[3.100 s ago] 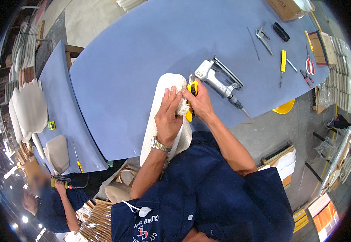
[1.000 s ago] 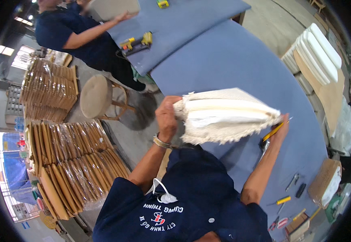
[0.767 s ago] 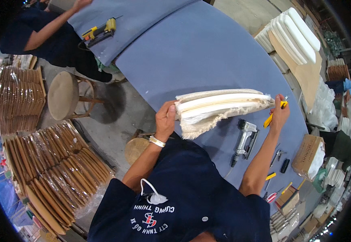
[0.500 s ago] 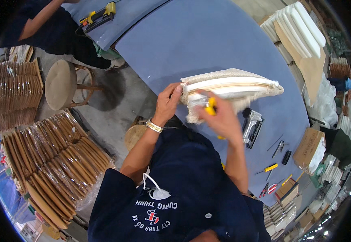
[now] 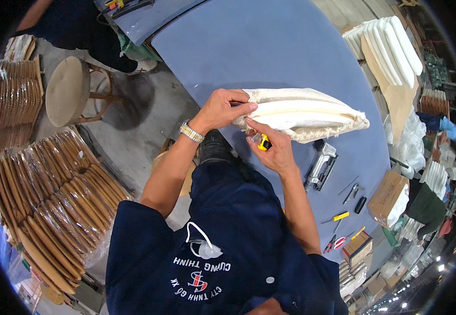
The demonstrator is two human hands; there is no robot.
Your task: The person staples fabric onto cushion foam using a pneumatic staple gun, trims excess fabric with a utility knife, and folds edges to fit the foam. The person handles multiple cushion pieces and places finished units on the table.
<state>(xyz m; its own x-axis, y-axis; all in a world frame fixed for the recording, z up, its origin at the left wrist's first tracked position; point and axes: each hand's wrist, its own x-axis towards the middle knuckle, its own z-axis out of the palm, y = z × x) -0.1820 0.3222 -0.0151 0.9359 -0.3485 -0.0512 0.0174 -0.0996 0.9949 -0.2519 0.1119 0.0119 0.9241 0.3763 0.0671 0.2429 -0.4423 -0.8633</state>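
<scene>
1. Nearest: pinching the left end of the cream padded piece (image 5: 306, 111) between thumb and fingers of the left hand (image 5: 227, 109); held over the near left edge of the blue-grey table (image 5: 270, 58), perhaps to anchor that end; hard to tell whether resting on the tabletop.
2. Just beside: gripping a yellow tool (image 5: 264, 142) in the curled right hand (image 5: 274, 143), thumb up against the piece's near left corner; probably carried low in the palm to free the fingertips for cloth.
3. Turned with pale inner layers and frayed edge facing the wearer; likely to bring the folds within sight and reach.
4. To the right: laid just past the padded piece, a silver staple gun (image 5: 322, 165); untouched, seemingly parked for easy pickup.
5. Farther right: spread singly, a yellow-handled screwdriver (image 5: 339, 216) and red-handled tools (image 5: 339, 242); near the rim, a cardboard box (image 5: 390, 194), perhaps to spare working room.
6. Off left: packed on edge, plastic-wrapped brown panels (image 5: 65, 199); beyond, a round stool (image 5: 68, 92).
7. Far right: nested side by side, white cushions (image 5: 390, 47); probably to save space.
</scene>
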